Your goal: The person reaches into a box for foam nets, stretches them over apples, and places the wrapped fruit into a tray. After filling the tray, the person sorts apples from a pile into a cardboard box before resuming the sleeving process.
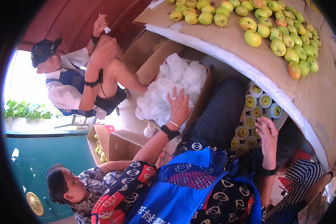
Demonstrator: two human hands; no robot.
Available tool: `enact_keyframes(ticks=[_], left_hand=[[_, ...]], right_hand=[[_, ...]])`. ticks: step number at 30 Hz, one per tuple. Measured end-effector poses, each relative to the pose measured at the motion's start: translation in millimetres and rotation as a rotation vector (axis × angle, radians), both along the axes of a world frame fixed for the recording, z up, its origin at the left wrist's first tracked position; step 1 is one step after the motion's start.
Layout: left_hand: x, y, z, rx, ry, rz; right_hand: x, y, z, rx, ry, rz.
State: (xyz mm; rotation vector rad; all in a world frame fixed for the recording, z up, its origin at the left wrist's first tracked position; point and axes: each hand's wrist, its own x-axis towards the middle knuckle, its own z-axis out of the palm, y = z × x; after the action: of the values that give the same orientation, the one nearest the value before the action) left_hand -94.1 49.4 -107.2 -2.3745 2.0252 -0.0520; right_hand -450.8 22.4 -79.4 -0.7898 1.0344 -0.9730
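My left hand (179, 107) reaches into a cardboard box (203, 92) heaped with white foam fruit nets (173, 71). Its fingers are spread on top of the pile and grip no net that I can see. My right hand (268, 135) hovers by a box of yellow-green apples packed in rows, with its fingers loosely bent and nothing visible in them. Each packed apple (250, 102) sits in a white foam net, its end facing up. Between the two boxes is my leg in dark trousers.
A cardboard-covered table (282, 86) with a white padded edge (232, 60) curves around me, bearing many loose apples (294, 42). At left sits a person in a cap (64, 84); another person (70, 187) is below, near an open carton (126, 147). A striped sleeve (305, 173) shows at right.
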Motion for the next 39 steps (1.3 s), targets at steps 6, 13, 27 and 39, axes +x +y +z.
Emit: enact_keyframes(ticks=[6, 13, 27, 39], left_hand=[[9, 3, 12, -0.250, 0.103, -0.051], [12, -10, 41, -0.355, 0.464, 0.127], [-154, -20, 76, -0.153, 1.218, -0.310], [-167, -30, 41, -0.107, 1.294, -0.306]], right_hand=[[5, 2, -14, 0.039, 0.019, 0.030], [7, -4, -21, 0.041, 0.021, 0.046], [46, 11, 28, -0.127, -0.211, 0.145], [28, 27, -9, -0.140, 0.129, -0.013]])
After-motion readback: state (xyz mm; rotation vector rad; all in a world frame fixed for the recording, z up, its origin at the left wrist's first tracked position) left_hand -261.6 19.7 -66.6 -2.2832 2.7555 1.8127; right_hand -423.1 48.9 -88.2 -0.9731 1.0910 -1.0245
